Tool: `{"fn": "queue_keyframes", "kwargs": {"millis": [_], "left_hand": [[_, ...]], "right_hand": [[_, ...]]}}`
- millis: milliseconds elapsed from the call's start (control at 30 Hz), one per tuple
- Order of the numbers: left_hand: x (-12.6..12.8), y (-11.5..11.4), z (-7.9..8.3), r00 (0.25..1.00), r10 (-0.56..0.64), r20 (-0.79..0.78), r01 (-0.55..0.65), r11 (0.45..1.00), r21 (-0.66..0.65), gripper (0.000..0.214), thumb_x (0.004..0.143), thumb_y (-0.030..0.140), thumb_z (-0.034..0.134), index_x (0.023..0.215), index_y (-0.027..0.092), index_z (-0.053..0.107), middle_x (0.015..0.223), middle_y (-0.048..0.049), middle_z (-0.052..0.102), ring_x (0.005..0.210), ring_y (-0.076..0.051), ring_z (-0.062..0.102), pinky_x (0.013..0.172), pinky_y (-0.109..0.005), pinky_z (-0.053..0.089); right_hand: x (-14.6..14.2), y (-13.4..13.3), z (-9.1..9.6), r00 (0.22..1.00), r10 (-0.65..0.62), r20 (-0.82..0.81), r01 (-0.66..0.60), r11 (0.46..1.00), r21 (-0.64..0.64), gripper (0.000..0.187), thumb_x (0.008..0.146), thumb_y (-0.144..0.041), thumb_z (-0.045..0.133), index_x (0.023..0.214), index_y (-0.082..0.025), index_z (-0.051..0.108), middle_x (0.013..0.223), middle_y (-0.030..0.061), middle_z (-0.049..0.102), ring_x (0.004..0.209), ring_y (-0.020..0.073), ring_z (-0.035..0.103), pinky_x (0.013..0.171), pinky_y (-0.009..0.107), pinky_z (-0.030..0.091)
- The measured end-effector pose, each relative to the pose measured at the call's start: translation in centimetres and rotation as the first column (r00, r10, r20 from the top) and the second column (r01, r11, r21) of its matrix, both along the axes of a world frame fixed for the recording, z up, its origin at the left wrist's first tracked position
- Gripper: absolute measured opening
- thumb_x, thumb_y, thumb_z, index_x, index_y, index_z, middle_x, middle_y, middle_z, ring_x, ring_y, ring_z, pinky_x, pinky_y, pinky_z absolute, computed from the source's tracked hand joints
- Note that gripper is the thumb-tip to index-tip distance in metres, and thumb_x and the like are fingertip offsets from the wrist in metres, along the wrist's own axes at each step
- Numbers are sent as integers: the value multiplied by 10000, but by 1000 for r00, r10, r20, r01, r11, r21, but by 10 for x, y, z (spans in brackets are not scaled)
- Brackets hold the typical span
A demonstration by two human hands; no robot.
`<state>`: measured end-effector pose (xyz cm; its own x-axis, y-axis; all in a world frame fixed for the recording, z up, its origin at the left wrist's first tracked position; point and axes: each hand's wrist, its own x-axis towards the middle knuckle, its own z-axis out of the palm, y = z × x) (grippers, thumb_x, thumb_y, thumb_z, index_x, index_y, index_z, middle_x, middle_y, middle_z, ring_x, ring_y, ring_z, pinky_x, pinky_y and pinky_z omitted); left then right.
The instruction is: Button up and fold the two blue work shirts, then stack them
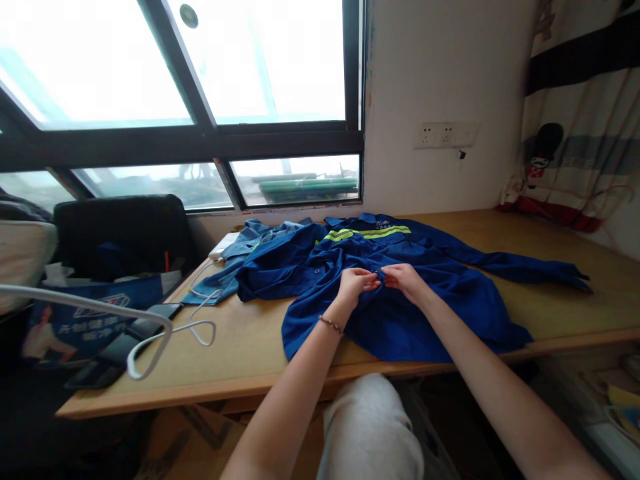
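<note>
A dark blue work jacket (pixel 450 293) with yellow-green reflective stripes lies spread on the wooden table, its collar toward the wall and one sleeve stretched out to the right. Near the middle of its front, my left hand (pixel 358 283) pinches the jacket's front edge. Just beside it, my right hand (pixel 403 277) pinches the cloth too, the two sets of fingertips only a small gap apart. Whatever small part lies between the fingertips is too small to make out. A beaded bracelet (pixel 331 325) circles my left wrist.
Lighter blue clothing (pixel 220 283) lies left of the jacket, beside a white charger (pixel 223 247) and white cable (pixel 203 330). A dark strap (pixel 125 343) crosses the left end of the table (pixel 240 360). Window and wall bound the back; a curtain (pixel 580 133) hangs right.
</note>
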<state>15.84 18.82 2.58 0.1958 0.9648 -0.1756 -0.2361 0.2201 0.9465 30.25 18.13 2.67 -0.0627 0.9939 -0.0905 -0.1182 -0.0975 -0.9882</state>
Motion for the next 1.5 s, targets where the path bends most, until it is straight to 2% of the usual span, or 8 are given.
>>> {"fn": "queue_keyframes", "kwargs": {"millis": [167, 367, 600, 700, 833, 900, 1233, 1500], "left_hand": [[-19, 47, -24, 998, -46, 44, 45, 998, 33, 142, 611, 91, 693, 670, 66, 567, 593, -71, 627, 583, -147, 633, 626, -247, 517], [-25, 48, -38, 992, -65, 107, 65, 998, 4, 145, 616, 108, 686, 697, 63, 574, 622, -86, 640, 608, -163, 644, 655, -262, 521], [-25, 45, -34, 986, -41, 159, 53, 996, -77, 128, 601, 47, 662, 670, 66, 556, 652, -107, 649, 682, -205, 656, 733, -311, 519], [-26, 44, -32, 988, -35, 153, 49, 995, -90, 119, 603, 34, 656, 665, 67, 560, 644, -101, 647, 683, -202, 655, 745, -318, 518], [-25, 40, -29, 991, -41, 127, 53, 995, -87, 131, 599, 56, 677, 666, 68, 564, 635, -93, 642, 667, -191, 653, 727, -303, 522], [-25, 38, -28, 992, -70, 108, 78, 995, -68, 145, 593, 75, 693, 672, 67, 573, 636, -85, 640, 658, -182, 651, 708, -284, 524], [-27, 36, -30, 978, -202, -45, 202, 979, -3, 173, 640, 181, 694, 735, 92, 579, 607, -53, 636, 574, -128, 632, 558, -202, 515], [-25, 33, -27, 977, -209, -37, 209, 978, -9, 255, 677, 299, 671, 715, 108, 505, 582, -53, 615, 604, -180, 650, 579, -251, 534]], "right_hand": [[-2, 46, -19, 980, 112, -165, -124, 990, -66, 101, 658, -239, 645, 653, -139, 634, 563, 21, 603, 514, 91, 540, 542, 217, 449], [-3, 48, -36, 954, 145, -264, -167, 984, -62, 126, 681, -253, 637, 705, -132, 660, 581, 7, 591, 506, 67, 524, 523, 186, 442], [-3, 44, -29, 975, 171, -143, -172, 985, 4, 142, 616, -232, 664, 726, -141, 671, 623, 26, 617, 541, 94, 540, 567, 228, 451], [-3, 41, -26, 983, 170, 66, -177, 977, 117, 186, 635, -252, 620, 782, -159, 686, 653, 25, 632, 566, 114, 547, 591, 258, 446], [-4, 36, -18, 894, -77, 442, -149, 878, 454, 166, 674, -281, 591, 760, -187, 698, 779, 48, 644, 695, 162, 570, 637, 278, 436], [-3, 34, -15, 830, -165, 533, -179, 826, 534, 155, 700, -298, 579, 718, -198, 697, 770, 48, 641, 687, 159, 568, 625, 273, 427], [4, 38, -16, 780, -26, 625, -263, 892, 366, 179, 634, -352, 650, 684, -185, 694, 672, 34, 666, 630, 177, 603, 594, 268, 443], [-1, 34, -20, 774, -104, 624, -269, 838, 474, 137, 662, -308, 622, 688, -184, 673, 692, 27, 640, 598, 140, 570, 555, 245, 424]]}}
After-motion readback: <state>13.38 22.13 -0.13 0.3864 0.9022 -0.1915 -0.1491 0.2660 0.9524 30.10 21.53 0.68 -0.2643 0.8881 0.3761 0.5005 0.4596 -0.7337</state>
